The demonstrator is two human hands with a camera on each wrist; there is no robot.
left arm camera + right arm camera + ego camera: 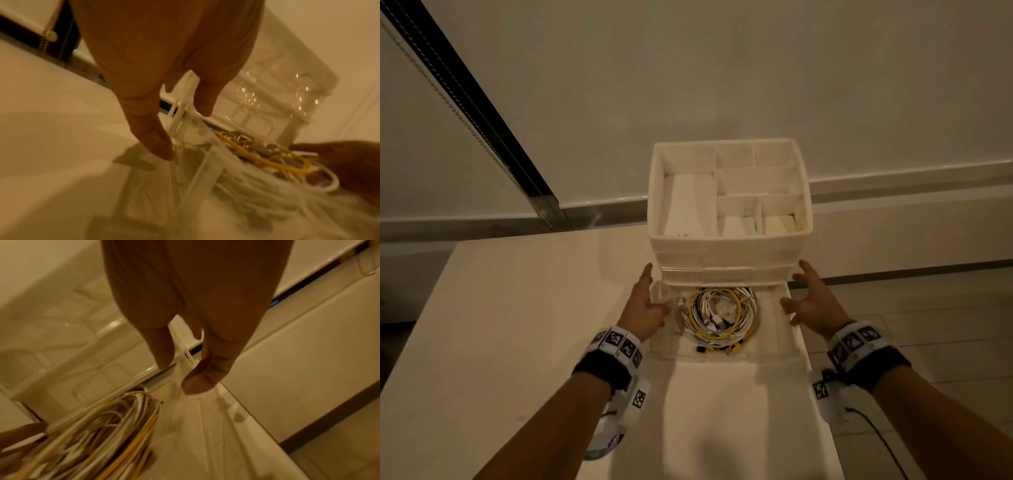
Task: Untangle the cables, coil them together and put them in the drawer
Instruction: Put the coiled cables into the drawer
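A coil of white, yellow and black cables [720,317] lies inside the pulled-out clear drawer [774,346] of a white plastic organizer [726,250]. My left hand [645,305] is at the drawer's left wall with fingers extended, the thumb by the rim. On the other side my right hand [810,299] hovers at the right wall, fingers spread. Neither hand holds a cable. In the left wrist view the cable coil [265,160] is blurred beside my fingers [156,142]. The right wrist view shows the cables [107,431] below my fingers [197,382].
The organizer's top tray [688,205] has several empty compartments. It stands at the far right part of a white table [517,342], close to the right edge. A wall and a dark window frame [482,113] lie beyond. Tiled floor [928,342] is at the right.
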